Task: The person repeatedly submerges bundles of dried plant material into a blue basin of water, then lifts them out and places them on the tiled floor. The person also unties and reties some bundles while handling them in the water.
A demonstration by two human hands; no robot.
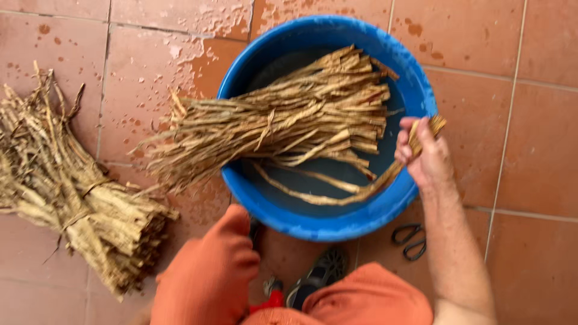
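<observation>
One hand shows, the right hand (424, 157), fingers curled tight around a few dried strips (337, 195) trailing leftward into the blue basin (415, 90), below the tied bundle (289, 120); the left hand seems hidden.

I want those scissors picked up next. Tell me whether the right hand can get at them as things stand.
Probably yes, once freed: the scissors lie bare on the tile floor just beside the right forearm, nothing over them. But the right hand is closed on a dried strip trailing into the blue basin.
</observation>
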